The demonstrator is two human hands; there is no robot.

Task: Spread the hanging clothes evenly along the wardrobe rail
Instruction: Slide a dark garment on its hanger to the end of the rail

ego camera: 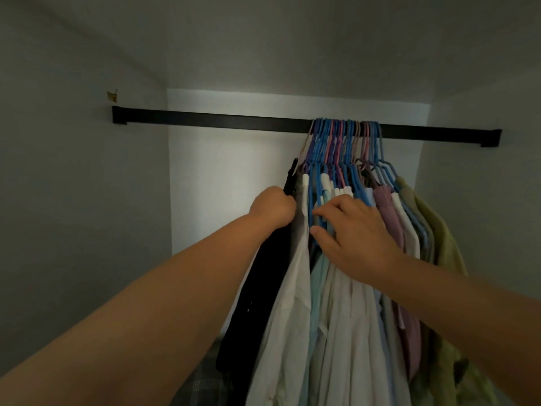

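A black rail [222, 121] runs across the white wardrobe. Several blue, pink and brown hangers [344, 142] are bunched together right of its middle. From them hang a black garment [257, 297], white and pale blue shirts [339, 317], a mauve shirt [389, 212] and a yellow-green one [445, 241]. My left hand [273, 208] is shut on the shoulder of the black garment at the left end of the bunch. Fingers spread, my right hand [354, 232] rests on the shoulders of the white shirts and touches a blue hanger.
The rail's left half is bare up to its bracket [119, 115] on the left wall. A short stretch is bare before the right bracket [491, 139]. A checked cloth [202, 379] lies at the bottom of the wardrobe.
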